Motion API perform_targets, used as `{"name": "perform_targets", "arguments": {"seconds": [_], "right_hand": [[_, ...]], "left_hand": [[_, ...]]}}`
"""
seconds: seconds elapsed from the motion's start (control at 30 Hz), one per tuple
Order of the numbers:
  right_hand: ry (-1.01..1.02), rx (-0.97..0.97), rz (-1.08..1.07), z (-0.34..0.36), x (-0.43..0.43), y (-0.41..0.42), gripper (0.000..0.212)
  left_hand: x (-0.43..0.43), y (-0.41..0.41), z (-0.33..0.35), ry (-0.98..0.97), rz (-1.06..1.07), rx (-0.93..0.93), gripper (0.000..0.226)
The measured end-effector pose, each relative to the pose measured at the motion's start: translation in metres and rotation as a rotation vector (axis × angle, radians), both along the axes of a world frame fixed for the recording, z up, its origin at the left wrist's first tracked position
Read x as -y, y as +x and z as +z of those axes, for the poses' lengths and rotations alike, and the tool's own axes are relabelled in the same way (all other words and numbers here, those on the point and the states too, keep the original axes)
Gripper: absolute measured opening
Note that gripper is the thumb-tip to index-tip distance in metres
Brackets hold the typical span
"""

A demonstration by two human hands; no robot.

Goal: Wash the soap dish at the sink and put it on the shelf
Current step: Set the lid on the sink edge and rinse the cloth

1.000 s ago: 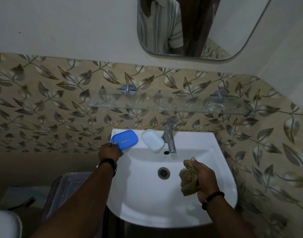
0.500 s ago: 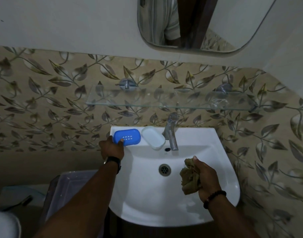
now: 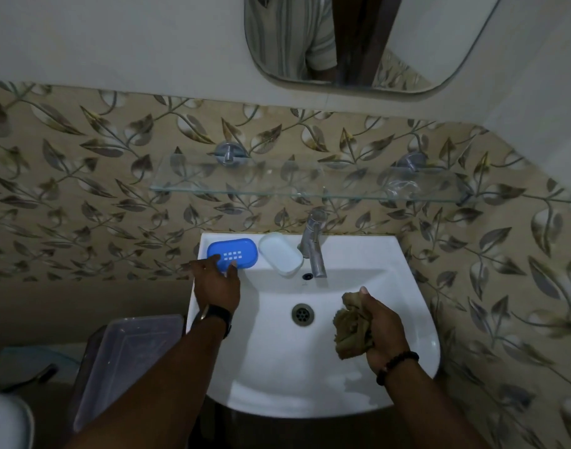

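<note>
White sink ledge holds blue, slotted, oval soap dish.

A glossy white ceramic sink with a dull metal drain ring and a brushed metal tap. On its rim sit a smooth blue plastic soap dish with small slots and a pale, matt plastic lid. The right hand grips a rough, crumpled brown cloth. Above is a clear glass shelf on shiny metal brackets, before glossy leaf-patterned tiles.
</note>
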State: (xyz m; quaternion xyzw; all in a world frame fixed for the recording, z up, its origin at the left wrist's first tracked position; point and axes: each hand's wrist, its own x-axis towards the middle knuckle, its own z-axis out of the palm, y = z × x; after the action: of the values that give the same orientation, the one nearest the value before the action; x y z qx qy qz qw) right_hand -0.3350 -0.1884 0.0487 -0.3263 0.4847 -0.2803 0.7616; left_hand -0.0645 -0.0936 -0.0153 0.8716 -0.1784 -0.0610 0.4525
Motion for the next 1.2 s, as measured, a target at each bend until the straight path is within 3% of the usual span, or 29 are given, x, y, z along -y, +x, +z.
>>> {"name": "perform_targets", "arguments": {"seconds": [0.1,0.2,0.23,0.33,0.4,0.5,0.57,0.83,1.03,1.2], "right_hand": [[-0.001,0.02,0.005,0.0,0.004,0.002,0.049],[-0.039,0.057,0.021,0.001,0.008,0.003,0.049],[-0.063,0.064,0.032,0.002,0.009,0.004,0.048],[-0.134,0.067,0.041,0.004,0.013,0.006,0.046],[-0.175,0.057,0.031,0.006,0.015,0.006,0.046],[-0.211,0.018,0.026,0.009,0.023,0.002,0.043],[-0.22,0.008,0.031,0.007,0.028,-0.003,0.031],[-0.328,-0.311,-0.028,-0.008,0.085,-0.024,0.014],[-0.251,-0.34,-0.086,-0.024,0.157,-0.034,0.015],[-0.38,-0.417,-0.12,-0.032,0.201,-0.026,0.008]], "left_hand": [[0.001,-0.029,0.004,-0.125,-0.066,0.068,0.023],[0.003,-0.063,0.01,-0.191,-0.349,0.125,0.022],[0.005,-0.075,0.013,-0.191,-0.477,0.05,0.029],[0.015,-0.107,0.026,-0.112,-0.79,-0.431,0.055],[0.023,-0.122,0.029,-0.088,-0.857,-0.517,0.047],[0.033,-0.133,0.033,-0.154,-0.812,-0.549,0.026],[0.041,-0.137,0.035,-0.163,-0.777,-0.547,0.019],[0.087,-0.164,0.038,-0.153,-0.632,-0.422,0.019],[0.147,-0.167,0.042,-0.15,-0.535,-0.508,0.017],[0.208,-0.151,0.048,-0.16,-0.487,-0.471,0.017]]}}
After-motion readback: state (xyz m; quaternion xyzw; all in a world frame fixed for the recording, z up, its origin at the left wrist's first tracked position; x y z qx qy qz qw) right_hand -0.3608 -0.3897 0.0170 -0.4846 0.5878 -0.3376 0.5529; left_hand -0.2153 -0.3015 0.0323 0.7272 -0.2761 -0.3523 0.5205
